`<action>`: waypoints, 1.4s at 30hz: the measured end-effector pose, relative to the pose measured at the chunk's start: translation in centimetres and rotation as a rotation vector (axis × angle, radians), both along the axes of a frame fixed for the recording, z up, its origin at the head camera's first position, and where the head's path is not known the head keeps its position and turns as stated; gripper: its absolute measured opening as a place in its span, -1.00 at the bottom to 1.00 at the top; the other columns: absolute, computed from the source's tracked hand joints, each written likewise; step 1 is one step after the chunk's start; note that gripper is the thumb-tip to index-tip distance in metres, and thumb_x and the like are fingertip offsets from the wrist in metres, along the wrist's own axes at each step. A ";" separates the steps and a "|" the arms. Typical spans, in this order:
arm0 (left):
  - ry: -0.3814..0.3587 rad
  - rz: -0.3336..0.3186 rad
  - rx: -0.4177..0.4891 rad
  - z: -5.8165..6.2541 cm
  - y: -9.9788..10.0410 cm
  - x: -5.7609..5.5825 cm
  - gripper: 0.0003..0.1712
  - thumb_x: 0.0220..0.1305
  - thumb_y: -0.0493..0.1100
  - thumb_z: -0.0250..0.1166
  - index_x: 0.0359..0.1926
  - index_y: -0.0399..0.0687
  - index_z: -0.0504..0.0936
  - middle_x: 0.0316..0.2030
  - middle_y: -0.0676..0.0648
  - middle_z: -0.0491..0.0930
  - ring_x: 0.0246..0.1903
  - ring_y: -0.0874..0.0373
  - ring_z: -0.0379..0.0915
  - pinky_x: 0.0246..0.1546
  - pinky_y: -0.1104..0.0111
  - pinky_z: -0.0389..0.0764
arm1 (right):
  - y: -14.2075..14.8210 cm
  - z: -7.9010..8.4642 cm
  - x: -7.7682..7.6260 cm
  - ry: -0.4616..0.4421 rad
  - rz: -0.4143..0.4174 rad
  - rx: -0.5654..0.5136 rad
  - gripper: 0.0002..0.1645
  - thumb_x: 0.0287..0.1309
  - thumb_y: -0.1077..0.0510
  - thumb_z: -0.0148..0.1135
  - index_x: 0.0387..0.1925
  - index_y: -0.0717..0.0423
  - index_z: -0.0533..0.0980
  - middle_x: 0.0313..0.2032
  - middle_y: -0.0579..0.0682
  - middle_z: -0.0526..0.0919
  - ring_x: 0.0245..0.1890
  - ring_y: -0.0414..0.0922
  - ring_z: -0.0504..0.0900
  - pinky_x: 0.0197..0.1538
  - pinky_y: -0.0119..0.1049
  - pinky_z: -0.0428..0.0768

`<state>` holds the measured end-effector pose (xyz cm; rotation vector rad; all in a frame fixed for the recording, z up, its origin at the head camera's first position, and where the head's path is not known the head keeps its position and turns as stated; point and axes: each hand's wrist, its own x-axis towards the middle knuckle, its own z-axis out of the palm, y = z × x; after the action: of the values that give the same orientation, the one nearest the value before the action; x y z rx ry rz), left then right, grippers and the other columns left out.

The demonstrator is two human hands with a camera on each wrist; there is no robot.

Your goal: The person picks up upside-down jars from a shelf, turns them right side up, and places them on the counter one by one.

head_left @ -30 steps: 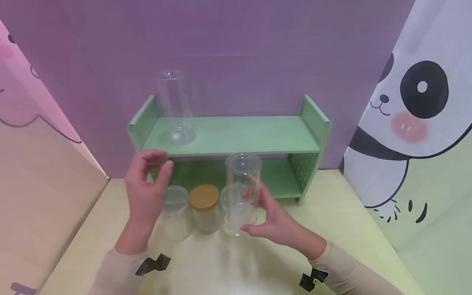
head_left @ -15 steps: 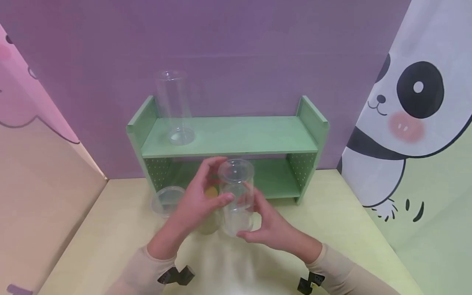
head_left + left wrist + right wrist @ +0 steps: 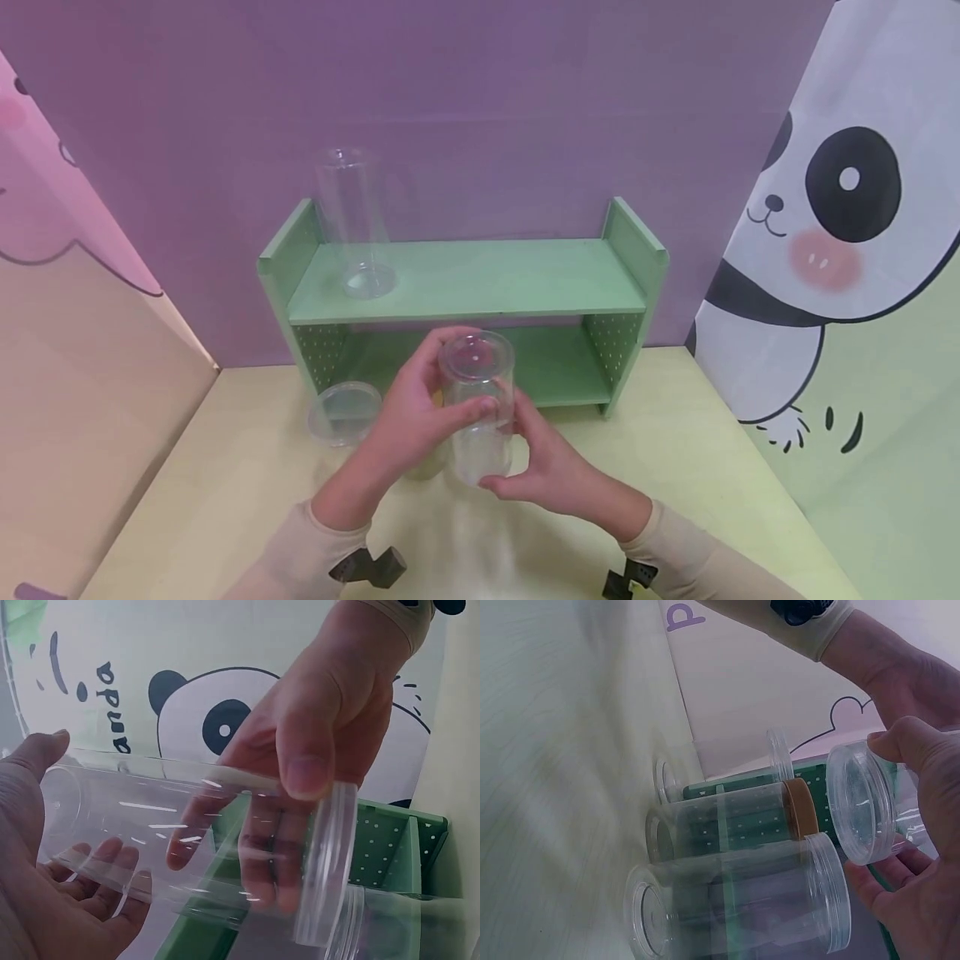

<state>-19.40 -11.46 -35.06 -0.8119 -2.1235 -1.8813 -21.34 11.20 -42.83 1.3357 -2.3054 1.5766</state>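
Both hands hold a clear cylindrical jar [image 3: 482, 450] over the table, its thick clear lid [image 3: 862, 802] at the lower end. The left hand [image 3: 420, 404] grips the upper part, thumb across the near side and fingers round the back. Lower down, the right hand [image 3: 551, 467] grips it near the lid, thumb in front and fingers behind. In the left wrist view the jar lies across the picture, between the left hand [image 3: 67, 900] and the right hand [image 3: 322, 735]. Beneath it, in the right wrist view, stand a jar with a brown lid [image 3: 801, 810] and a clear-lidded jar [image 3: 765, 900].
A green two-tier shelf [image 3: 480, 271] stands behind the hands. On its upper tier, at the left, is a tall clear jar [image 3: 352, 221]. Another jar with a clear lid [image 3: 345, 414] stands left of the hands on the pale table [image 3: 247, 467]. Printed panels flank the table.
The left hand has come in from the left and taken hold of the jar's upper part. The jar has shifted slightly down and left, with the right hand still gripping it.
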 end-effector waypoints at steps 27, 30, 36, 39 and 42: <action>0.052 0.004 -0.059 -0.4 -4.9 0.2 -0.21 0.19 -0.46 0.55 0.42 -0.13 0.52 0.21 -0.15 0.66 0.26 -0.05 0.60 0.26 0.20 0.73 | 5.3 1.8 -2.5 -0.008 0.106 -0.080 0.04 0.04 0.56 0.41 0.59 0.30 0.31 0.31 0.19 0.47 0.33 0.08 0.53 0.15 -0.13 0.80; 0.035 -0.006 -0.089 -1.0 -5.6 0.1 -0.24 0.20 -0.45 0.57 0.40 -0.10 0.55 0.23 -0.20 0.65 0.22 -0.13 0.65 0.22 0.07 0.77 | 5.6 2.4 -3.0 -0.021 0.154 -0.159 -0.05 0.06 0.61 0.35 0.52 0.38 0.33 0.25 0.28 0.48 0.31 0.12 0.54 0.17 -0.03 0.81; 0.000 -0.043 -0.129 -2.2 -6.3 0.3 -0.21 0.16 -0.48 0.59 0.40 -0.15 0.55 0.30 -0.28 0.57 0.19 -0.25 0.68 0.09 0.11 0.83 | 6.0 2.8 -3.6 -0.066 0.214 -0.305 -0.23 0.10 0.62 0.32 0.37 0.53 0.34 0.26 0.28 0.49 0.29 0.09 0.58 0.14 0.18 0.81; 0.016 -0.048 -0.135 -2.6 -6.4 0.3 -0.20 0.14 -0.49 0.60 0.40 -0.18 0.55 0.31 -0.26 0.56 0.20 -0.19 0.67 0.07 0.13 0.84 | 6.1 2.8 -3.6 -0.084 0.207 -0.319 -0.26 0.14 0.56 0.35 0.36 0.53 0.34 0.26 0.18 0.53 0.28 0.04 0.59 0.14 0.11 0.82; 0.035 -0.040 -0.142 -2.9 -6.4 0.3 -0.20 0.13 -0.49 0.60 0.38 -0.10 0.57 0.28 -0.15 0.59 0.22 -0.07 0.64 0.10 0.12 0.83 | 6.0 3.1 -3.4 -0.103 0.197 -0.320 -0.26 0.20 0.51 0.38 0.38 0.50 0.33 0.26 0.11 0.55 0.26 0.02 0.60 0.17 0.02 0.81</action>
<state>-19.11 -17.90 -37.92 -0.9152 -2.2554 -1.7371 -24.71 17.17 -39.77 1.4621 -1.9082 2.0132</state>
